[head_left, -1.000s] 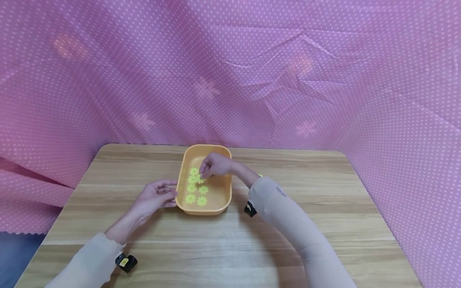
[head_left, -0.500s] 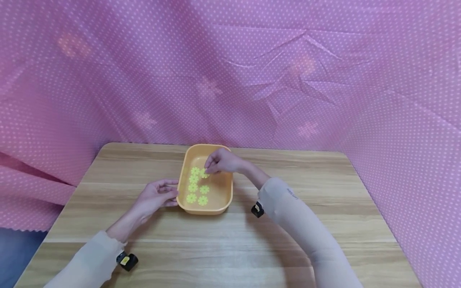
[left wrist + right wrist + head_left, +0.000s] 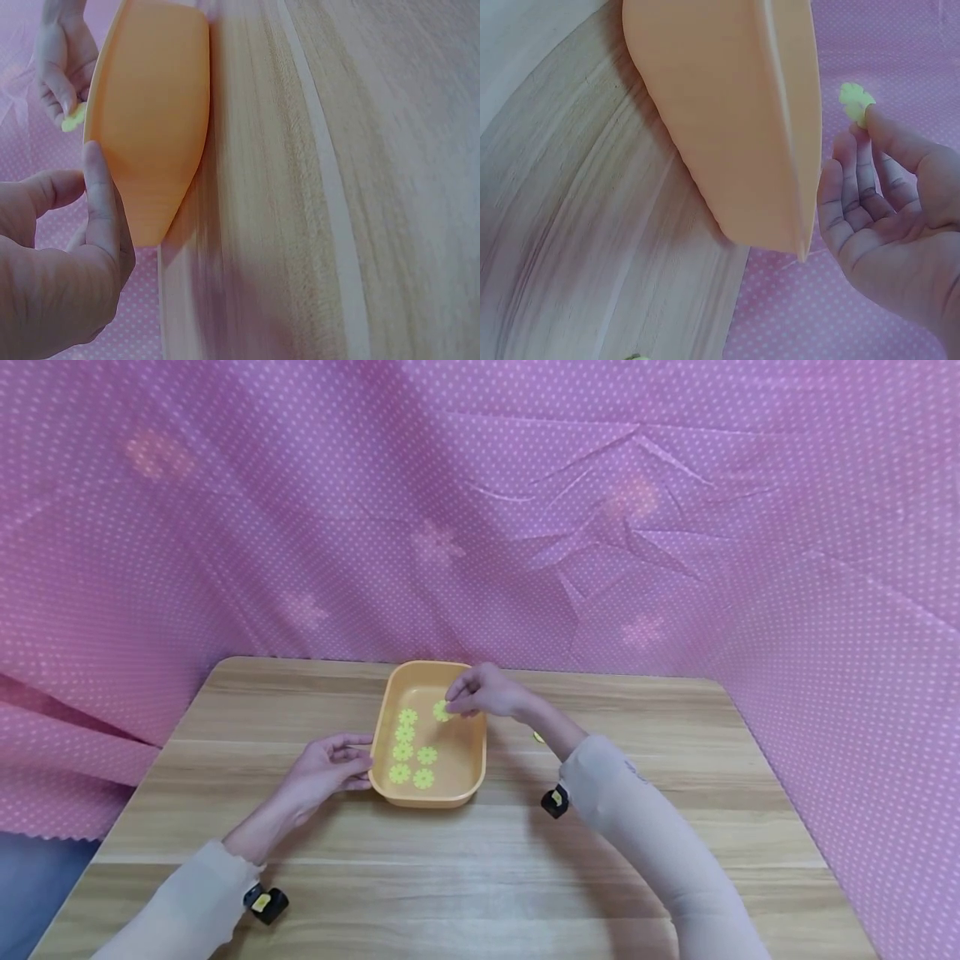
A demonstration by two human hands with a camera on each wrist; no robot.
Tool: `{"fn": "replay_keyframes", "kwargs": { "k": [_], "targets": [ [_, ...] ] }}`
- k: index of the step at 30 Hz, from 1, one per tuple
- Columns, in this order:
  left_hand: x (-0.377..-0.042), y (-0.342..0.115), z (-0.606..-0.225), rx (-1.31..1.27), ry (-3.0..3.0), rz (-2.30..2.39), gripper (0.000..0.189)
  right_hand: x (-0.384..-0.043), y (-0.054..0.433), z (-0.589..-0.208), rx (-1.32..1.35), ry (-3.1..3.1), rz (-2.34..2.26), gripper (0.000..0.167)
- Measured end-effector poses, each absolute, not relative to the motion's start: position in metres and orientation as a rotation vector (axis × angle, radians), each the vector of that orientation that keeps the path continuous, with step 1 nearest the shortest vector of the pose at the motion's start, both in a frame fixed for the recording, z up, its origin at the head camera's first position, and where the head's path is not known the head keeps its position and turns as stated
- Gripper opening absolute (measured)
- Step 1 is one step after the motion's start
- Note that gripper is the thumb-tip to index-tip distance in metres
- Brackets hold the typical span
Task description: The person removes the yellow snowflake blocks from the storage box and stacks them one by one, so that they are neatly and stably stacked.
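1. Behind and beside the wooden table (image 3: 450, 885), we see pink polka-dot fabric (image 3: 480, 527) hanging in folds.
2. On the table beyond the right forearm, we notice a loose yellow piece (image 3: 538, 737), partly hidden by the arm; a small black device (image 3: 555, 802) sits under the right wrist.
3. Near the table's far edge stands an orange tray (image 3: 457, 760). Inside, we count six yellow flowers (image 3: 402, 752): four in the left column, two beside them.
4. At the tray's left rim, the left hand (image 3: 326, 772) touches with its fingers slightly spread.
5. Above the tray, the right hand (image 3: 491, 692) pinches another flower (image 3: 853, 101) between thumb and fingertip, blocking our view of the right rim's far part.
6. Compared with half a second ago, we find the right hand and its flower farther right, the loose piece uncovered, and the left hand unmoved.
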State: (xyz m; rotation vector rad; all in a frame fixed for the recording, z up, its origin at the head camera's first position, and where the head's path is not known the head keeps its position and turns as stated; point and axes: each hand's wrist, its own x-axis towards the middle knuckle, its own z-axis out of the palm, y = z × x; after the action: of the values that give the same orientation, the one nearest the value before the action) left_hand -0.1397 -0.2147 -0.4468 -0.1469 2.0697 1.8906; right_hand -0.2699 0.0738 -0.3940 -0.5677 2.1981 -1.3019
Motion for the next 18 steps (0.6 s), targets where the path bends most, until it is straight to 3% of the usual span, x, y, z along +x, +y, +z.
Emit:
{"fn": "replay_keyframes", "kwargs": {
  "k": [18],
  "targets": [
    [-0.137,-0.213,-0.446,-0.143,2.07,1.892,0.052,-0.265,0.111,-0.392,-0.483,2.223,-1.419,0.018]
  ]
}}
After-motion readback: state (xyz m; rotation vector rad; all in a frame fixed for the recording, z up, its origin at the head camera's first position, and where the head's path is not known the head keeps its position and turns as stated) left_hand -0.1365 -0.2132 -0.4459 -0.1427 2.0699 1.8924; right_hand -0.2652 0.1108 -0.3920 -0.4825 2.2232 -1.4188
